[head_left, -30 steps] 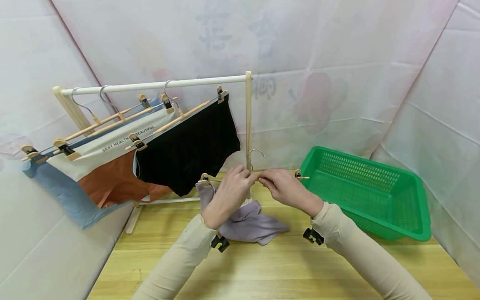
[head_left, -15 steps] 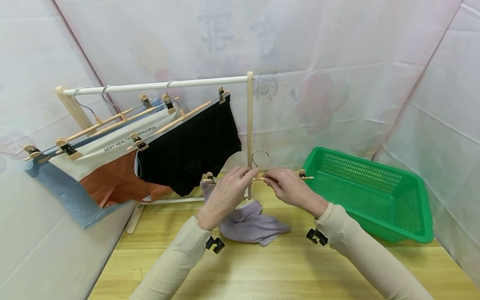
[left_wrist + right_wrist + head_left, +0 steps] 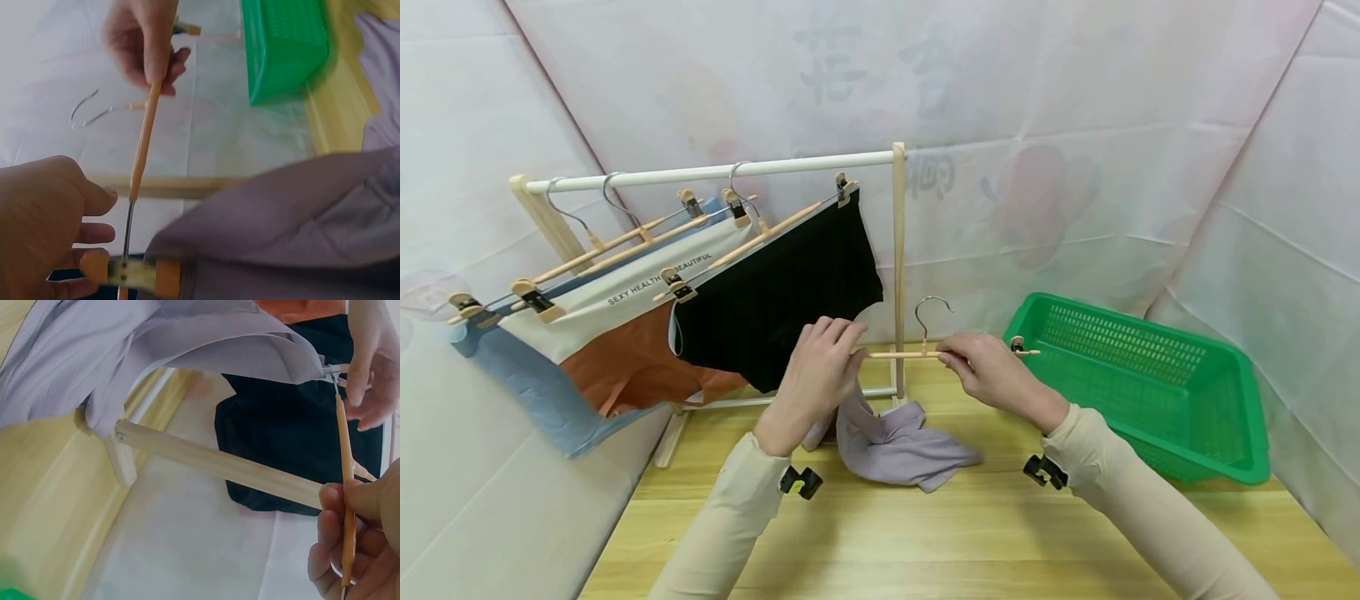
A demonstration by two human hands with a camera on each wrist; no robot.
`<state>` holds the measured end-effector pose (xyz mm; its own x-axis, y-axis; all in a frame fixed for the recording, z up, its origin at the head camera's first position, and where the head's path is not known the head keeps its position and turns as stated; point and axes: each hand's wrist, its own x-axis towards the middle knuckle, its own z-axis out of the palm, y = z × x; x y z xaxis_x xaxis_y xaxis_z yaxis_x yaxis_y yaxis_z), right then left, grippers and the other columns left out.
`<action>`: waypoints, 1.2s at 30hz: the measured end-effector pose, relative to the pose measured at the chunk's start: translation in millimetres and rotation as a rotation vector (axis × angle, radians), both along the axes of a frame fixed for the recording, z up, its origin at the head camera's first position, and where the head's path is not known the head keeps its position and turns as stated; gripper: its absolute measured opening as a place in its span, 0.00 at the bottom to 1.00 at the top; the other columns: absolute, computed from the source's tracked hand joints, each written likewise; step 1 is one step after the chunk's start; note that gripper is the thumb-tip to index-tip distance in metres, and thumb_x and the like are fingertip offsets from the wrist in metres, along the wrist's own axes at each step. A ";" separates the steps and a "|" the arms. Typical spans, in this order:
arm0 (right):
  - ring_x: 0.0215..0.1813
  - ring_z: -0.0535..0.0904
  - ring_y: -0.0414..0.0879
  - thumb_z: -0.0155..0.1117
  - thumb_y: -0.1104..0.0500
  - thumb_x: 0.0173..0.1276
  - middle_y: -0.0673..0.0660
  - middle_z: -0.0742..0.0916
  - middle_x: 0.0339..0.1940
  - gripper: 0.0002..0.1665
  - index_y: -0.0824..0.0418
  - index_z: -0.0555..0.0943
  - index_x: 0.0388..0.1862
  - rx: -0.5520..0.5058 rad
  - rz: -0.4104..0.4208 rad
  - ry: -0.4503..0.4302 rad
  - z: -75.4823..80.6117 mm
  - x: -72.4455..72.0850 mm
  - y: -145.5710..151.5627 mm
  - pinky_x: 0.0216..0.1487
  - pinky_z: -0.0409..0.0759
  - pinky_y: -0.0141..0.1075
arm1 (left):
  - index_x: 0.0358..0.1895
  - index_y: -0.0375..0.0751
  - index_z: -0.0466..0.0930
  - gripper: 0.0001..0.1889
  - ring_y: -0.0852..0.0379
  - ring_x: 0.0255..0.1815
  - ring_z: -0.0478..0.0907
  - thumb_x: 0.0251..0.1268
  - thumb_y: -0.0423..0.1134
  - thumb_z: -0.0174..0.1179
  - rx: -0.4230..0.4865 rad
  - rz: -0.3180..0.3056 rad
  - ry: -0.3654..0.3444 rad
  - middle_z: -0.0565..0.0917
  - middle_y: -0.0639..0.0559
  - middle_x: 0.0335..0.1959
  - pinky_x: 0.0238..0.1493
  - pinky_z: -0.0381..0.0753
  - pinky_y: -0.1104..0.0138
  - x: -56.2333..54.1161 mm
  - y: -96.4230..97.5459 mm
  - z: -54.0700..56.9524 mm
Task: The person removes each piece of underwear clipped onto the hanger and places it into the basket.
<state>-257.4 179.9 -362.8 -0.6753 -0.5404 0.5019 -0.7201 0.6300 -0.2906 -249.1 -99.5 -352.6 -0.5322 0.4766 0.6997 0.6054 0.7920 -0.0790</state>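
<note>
Working over the far side of a desk (image 3: 925, 550), a person is holding a clip hanger (image 3: 898, 356) level between two hands. The left hand (image 3: 816, 375) is moving out from near the middle, where it was crowding the right hand (image 3: 992, 367), and more of the slim bar is now showing between them. That shift is bringing the fingers to the left clip (image 3: 142, 275), the one bearing a lilac garment (image 3: 898, 454), so the work seems to be turning to that fastening. The left fingers are bending loosely, thumb standing apart, no firm hold showing; the right hand is pinching the bar just right of the hook (image 3: 917, 312), fingers curling round it. The hanger's long axis is running left to right, roughly along the desk's far edge, its hook pointing up and its tip curving rightward. The right clip (image 3: 1017, 343) is carrying no cloth near the green basket (image 3: 1138, 321). The garment is trailing onto the desk, one corner pointing toward the right edge, beside the loaded rack (image 3: 898, 250)
</note>
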 end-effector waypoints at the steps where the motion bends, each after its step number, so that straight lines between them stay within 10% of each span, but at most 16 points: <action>1: 0.26 0.74 0.34 0.61 0.63 0.75 0.51 0.88 0.30 0.07 0.60 0.87 0.43 -0.001 -0.001 0.003 -0.2 -0.2 0.9 0.31 0.75 0.32 | 0.55 0.42 0.83 0.14 0.48 0.45 0.81 0.68 0.37 0.66 -0.002 0.013 -0.018 0.87 0.49 0.45 0.41 0.75 0.59 0.0 -3.0 0.4; 19: 0.24 0.71 0.33 0.63 0.65 0.73 0.49 0.86 0.27 0.06 0.60 0.87 0.41 -0.016 -0.006 -0.013 -4.4 -2.0 12.5 0.28 0.72 0.30 | 0.49 0.37 0.84 0.13 0.51 0.41 0.77 0.69 0.43 0.65 0.110 -0.101 -0.261 0.86 0.47 0.42 0.45 0.79 0.60 -5.1 -32.6 -3.0; 36: 0.25 0.74 0.32 0.62 0.64 0.74 0.52 0.90 0.32 0.08 0.62 0.88 0.44 -0.030 -0.016 -0.062 -2.3 -4.6 9.9 0.29 0.76 0.30 | 0.41 0.36 0.83 0.08 0.54 0.36 0.76 0.63 0.35 0.69 0.179 -0.213 -0.114 0.84 0.48 0.35 0.38 0.77 0.63 -14.0 -35.4 -10.3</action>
